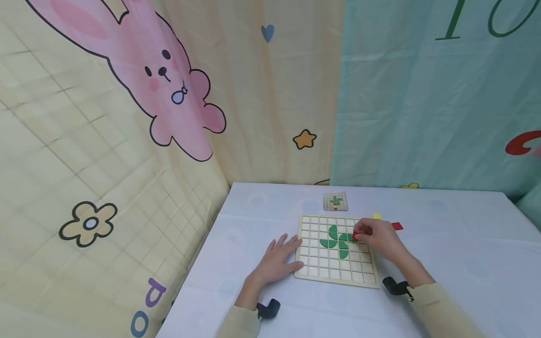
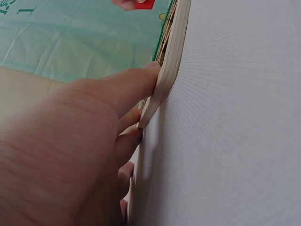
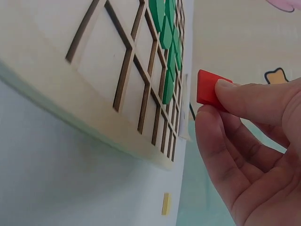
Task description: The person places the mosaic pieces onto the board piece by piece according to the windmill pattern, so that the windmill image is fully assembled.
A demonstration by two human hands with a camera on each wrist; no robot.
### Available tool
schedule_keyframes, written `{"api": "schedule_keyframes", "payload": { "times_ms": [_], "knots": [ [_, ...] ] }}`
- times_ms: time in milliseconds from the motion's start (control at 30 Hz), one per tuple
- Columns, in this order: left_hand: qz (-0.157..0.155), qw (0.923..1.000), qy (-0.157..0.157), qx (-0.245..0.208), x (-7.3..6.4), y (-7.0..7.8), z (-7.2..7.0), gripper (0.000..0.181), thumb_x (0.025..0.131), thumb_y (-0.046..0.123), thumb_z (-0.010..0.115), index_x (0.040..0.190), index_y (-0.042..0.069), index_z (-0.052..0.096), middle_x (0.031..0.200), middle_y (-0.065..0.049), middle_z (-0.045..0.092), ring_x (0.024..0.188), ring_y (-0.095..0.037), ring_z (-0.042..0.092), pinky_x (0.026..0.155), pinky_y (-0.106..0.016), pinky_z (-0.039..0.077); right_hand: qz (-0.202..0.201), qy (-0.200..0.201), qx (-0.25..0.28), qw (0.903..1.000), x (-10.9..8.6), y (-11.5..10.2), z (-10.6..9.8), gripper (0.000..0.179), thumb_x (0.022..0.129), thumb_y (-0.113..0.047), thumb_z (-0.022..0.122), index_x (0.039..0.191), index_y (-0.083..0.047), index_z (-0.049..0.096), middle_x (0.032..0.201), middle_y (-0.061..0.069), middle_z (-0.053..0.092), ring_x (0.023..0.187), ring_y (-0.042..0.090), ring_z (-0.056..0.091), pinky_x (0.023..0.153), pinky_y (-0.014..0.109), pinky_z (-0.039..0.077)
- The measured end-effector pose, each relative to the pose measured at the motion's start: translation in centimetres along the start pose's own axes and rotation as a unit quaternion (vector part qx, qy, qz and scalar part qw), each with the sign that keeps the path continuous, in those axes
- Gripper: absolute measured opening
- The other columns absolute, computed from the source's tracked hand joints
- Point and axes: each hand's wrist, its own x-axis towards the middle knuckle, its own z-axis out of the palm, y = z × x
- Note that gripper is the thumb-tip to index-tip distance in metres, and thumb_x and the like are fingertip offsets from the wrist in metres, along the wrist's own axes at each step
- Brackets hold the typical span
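A pale wooden grid board (image 1: pixel 317 273) lies on the table, with several green curved-edge tiles (image 1: pixel 333 232) set in its middle squares. Between thumb and fingertips my right hand (image 1: pixel 382 238) pinches a small red tile (image 3: pixel 209 89), held just above the board's right half by the green tiles. In the right wrist view that tile is apart from the grid. My left hand (image 1: pixel 276 260) rests at the board's left edge, fingers spread and fairly straight, the thumb touching the rim in the left wrist view.
Behind the board lies a small pattern card (image 1: pixel 336 201) showing a green shape with coloured squares. A yellow tile (image 1: pixel 376 216) and another red tile (image 1: pixel 397 226) lie on the table (image 1: pixel 456 253) beyond the right hand. Printed curtains hang along the table's back and left.
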Motion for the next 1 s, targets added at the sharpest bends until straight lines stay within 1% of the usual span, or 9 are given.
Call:
{"api": "schedule_keyframes", "payload": {
  "times_ms": [167, 367, 567, 667, 867, 1000],
  "knots": [
    [-0.001, 1.0000, 0.001, 0.006, -0.1, 0.0, -0.1, 0.069, 0.097, 0.050, 0.060, 0.157, 0.024, 0.039, 0.163, 0.010, 0.030, 0.154, -0.023, 0.011, 0.123, -0.051, 0.006, -0.020, -0.010, 0.006, 0.9997, 0.3, -1.1, 1.0, 0.012, 0.088, -0.005, 0.078, 0.093, -0.013, 0.072, 0.084, -0.003, 0.066, 0.080, 0.018, 0.060, 0.074, 0.034, 0.055],
    [0.000, 1.0000, 0.003, 0.003, -0.1, -0.1, 0.0, 0.068, 0.097, 0.050, 0.060, 0.156, 0.023, 0.040, 0.163, 0.009, 0.030, 0.154, -0.023, 0.011, 0.123, -0.051, 0.006, -0.045, -0.038, 0.016, 0.9981, 0.4, -2.2, 2.4, 0.013, 0.088, -0.004, 0.077, 0.089, -0.016, 0.070, 0.082, -0.006, 0.065, 0.078, 0.016, 0.059, 0.074, 0.033, 0.055],
    [0.001, 1.0000, 0.002, 0.004, 0.0, 0.0, 0.0, 0.068, 0.097, 0.050, 0.060, 0.156, 0.023, 0.040, 0.163, 0.009, 0.030, 0.154, -0.023, 0.011, 0.123, -0.051, 0.006, -0.045, -0.055, 0.011, 0.9974, 0.2, -3.0, 3.8, 0.015, 0.087, -0.005, 0.078, 0.087, -0.019, 0.071, 0.080, -0.009, 0.064, 0.076, 0.014, 0.058, 0.071, 0.029, 0.053],
    [0.001, 1.0000, 0.001, 0.005, 0.0, 0.2, 0.0, 0.068, 0.097, 0.050, 0.060, 0.156, 0.023, 0.040, 0.163, 0.009, 0.030, 0.154, -0.023, 0.011, 0.123, -0.051, 0.006, -0.053, -0.062, 0.009, 0.9966, 0.1, -3.1, 4.3, 0.017, 0.086, -0.004, 0.079, 0.086, -0.019, 0.071, 0.079, -0.009, 0.064, 0.075, 0.014, 0.057, 0.069, 0.029, 0.053],
    [-0.001, 1.0000, 0.000, 0.004, -0.1, 0.4, -0.2, 0.068, 0.097, 0.049, 0.060, 0.156, 0.023, 0.040, 0.163, 0.009, 0.030, 0.154, -0.024, 0.011, 0.123, -0.052, 0.007, -0.056, -0.077, 0.013, 0.9953, -0.1, -3.1, 4.8, 0.019, 0.086, -0.002, 0.078, 0.085, -0.019, 0.070, 0.078, -0.009, 0.062, 0.074, 0.013, 0.056, 0.067, 0.030, 0.052],
    [-0.001, 1.0000, -0.001, 0.005, -0.1, 0.4, -0.2, 0.068, 0.096, 0.050, 0.060, 0.156, 0.023, 0.040, 0.163, 0.008, 0.030, 0.154, -0.025, 0.012, 0.123, -0.053, 0.008, -0.048, -0.079, 0.010, 0.9957, -0.2, -3.2, 5.0, 0.019, 0.085, -0.002, 0.079, 0.084, -0.020, 0.070, 0.077, -0.010, 0.062, 0.073, 0.013, 0.056, 0.067, 0.030, 0.052]
  ]
}}
